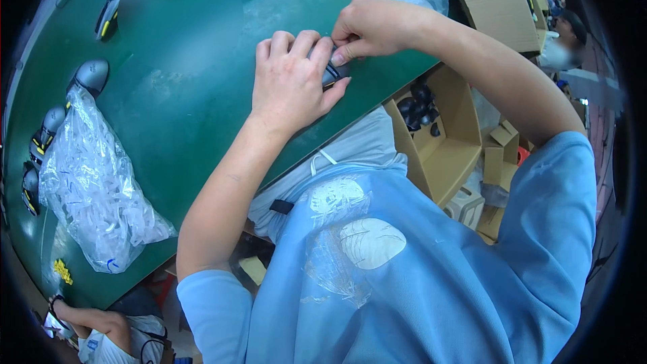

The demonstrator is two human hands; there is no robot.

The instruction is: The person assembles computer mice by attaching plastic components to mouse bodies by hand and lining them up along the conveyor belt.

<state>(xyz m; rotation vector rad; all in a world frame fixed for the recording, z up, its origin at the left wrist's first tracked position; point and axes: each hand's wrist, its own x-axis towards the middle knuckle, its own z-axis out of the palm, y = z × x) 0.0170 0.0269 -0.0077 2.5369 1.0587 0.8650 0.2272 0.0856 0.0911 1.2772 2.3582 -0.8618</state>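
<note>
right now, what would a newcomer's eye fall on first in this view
Probably the left hand and right hand, meeting at a small dark part on the green table. Next, likely the bulging clear bag at the table's left, with bright yellow bits near its lower end. Right of the blue shirt, an open box holds black pieces.

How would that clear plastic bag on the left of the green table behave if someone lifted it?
The clear bag would probably sag rather than hold its shape, since it looks thin and crinkled. The many pale pieces inside look loose, so they'd likely shift and bunch low. Lying slumped, it seems unlikely to roll.
</note>
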